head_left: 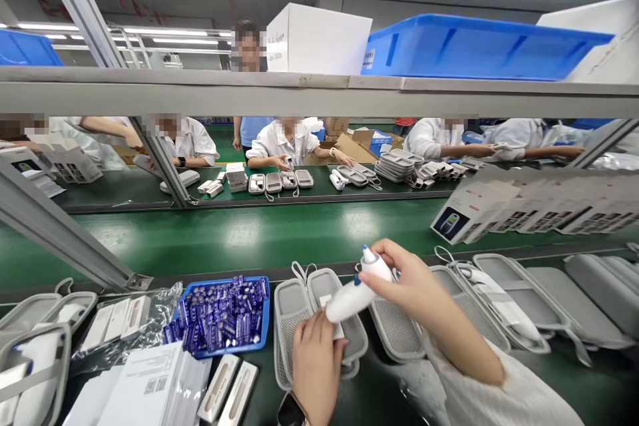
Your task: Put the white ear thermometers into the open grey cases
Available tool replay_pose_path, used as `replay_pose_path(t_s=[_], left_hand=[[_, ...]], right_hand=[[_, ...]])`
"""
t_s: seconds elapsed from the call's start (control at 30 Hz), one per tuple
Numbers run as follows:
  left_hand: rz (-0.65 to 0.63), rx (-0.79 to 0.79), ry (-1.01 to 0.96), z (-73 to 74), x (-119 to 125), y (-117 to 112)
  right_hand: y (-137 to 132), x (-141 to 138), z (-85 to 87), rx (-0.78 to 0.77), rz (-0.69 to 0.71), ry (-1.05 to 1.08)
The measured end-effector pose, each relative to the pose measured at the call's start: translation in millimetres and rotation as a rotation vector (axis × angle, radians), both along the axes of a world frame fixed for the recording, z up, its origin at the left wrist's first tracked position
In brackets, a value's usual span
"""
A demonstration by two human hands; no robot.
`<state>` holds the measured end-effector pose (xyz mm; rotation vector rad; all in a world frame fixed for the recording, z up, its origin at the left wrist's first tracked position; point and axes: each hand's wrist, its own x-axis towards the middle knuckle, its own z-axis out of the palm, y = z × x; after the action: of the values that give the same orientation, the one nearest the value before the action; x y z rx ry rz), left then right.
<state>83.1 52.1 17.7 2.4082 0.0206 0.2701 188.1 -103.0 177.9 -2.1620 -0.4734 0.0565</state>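
Observation:
My right hand (399, 276) is closed around the head of a white ear thermometer (349, 296) with a blue-tipped probe, tilted above an open grey zip case (292, 306). The lower end of the thermometer points down toward my left hand (315, 363). My left hand is bent over the middle of the case, its fingers on the inside and its thumb at the right. Its fingertips partly hide what lies beneath them. Mesh pockets and a wrist loop show on the case.
Left of the case stand a blue tray (264, 319) of purple batteries, white slim boxes (219, 386) and stacked leaflets (142, 383). More open cases (524, 286) lie to the right. Beyond run a green conveyor (299, 229), upright printed cartons (469, 210) and co-workers (282, 143). An overhead shelf (319, 96) crosses the view.

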Motion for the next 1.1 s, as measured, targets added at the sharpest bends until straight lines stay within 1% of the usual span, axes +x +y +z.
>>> replay_pose_path(t_s=[0.07, 0.1, 0.13, 0.17, 0.23, 0.27, 0.3, 0.33, 0.4, 0.47, 0.53, 0.6, 0.67, 0.73, 0.77, 0.8, 0.87, 0.97, 1.1], left_hand=[[0.016, -0.128, -0.023, 3.6, -10, 2], [0.032, -0.247, -0.026, 4.8, -17, 3], [0.034, -0.408, -0.014, 5.8, -25, 2], [-0.008, -0.6, 0.013, 7.0, -34, 0], [-0.193, -0.985, 0.103, 11.6, -50, -9], [-0.297, -1.128, 0.156, 15.3, -57, -15], [-0.375, -1.226, 0.211, 19.9, -63, -20], [-0.413, -1.288, 0.267, 24.9, -68, -26], [-0.396, -1.373, 0.364, 34.1, -75, -34], [-0.379, -1.459, 0.435, 38.3, -81, -38], [-0.357, -1.553, 0.477, 36.0, -87, -39], [-0.342, -1.684, 0.513, 29.6, -95, -40], [-0.364, -1.846, 0.536, 23.4, -103, -42], [-0.42, -1.988, 0.539, 19.9, -110, -43], [-0.459, -2.038, 0.538, 19.2, -113, -44], [-0.501, -2.075, 0.533, 18.9, -117, -45], [-0.568, -2.117, 0.517, 19.1, -123, -48], [-0.631, -2.119, 0.487, 19.2, -131, -51], [-0.654, -2.078, 0.517, 18.5, -135, -52]], right_hand=[[-15, -29, -2.5, -0.081, 0.004, 0.034], [-20, -41, -5.1, -0.135, -0.004, 0.057], [-22, -52, -8.0, -0.195, -0.015, 0.077], [-23, -61, -10.9, -0.256, -0.019, 0.094], [-18, -77, -15.5, -0.352, -0.006, 0.118], [-15, -84, -16.9, -0.379, 0.009, 0.126], [-11, -90, -17.8, -0.396, 0.027, 0.137], [-7, -95, -18.1, -0.402, 0.045, 0.152], [-3, -103, -18.3, -0.4, 0.07, 0.191], [-3, -107, -19.5, -0.388, 0.084, 0.224], [-8, -110, -23.6, -0.363, 0.093, 0.248], [-18, -114, -31.3, -0.265, 0.092, 0.222], [-30, -122, -41.3, -0.068, 0.071, 0.087], [-40, -133, -51.6, 0.124, 0.044, -0.14], [-43, -139, -56.1, 0.179, 0.041, -0.25], [-46, -145, -60.0, 0.203, 0.044, -0.339], [-47, -157, -65.6, 0.2, 0.066, -0.447], [-42, -169, -69.0, 0.185, 0.075, -0.5], [-35, -177, -67.9, 0.201, 0.056, -0.528]])
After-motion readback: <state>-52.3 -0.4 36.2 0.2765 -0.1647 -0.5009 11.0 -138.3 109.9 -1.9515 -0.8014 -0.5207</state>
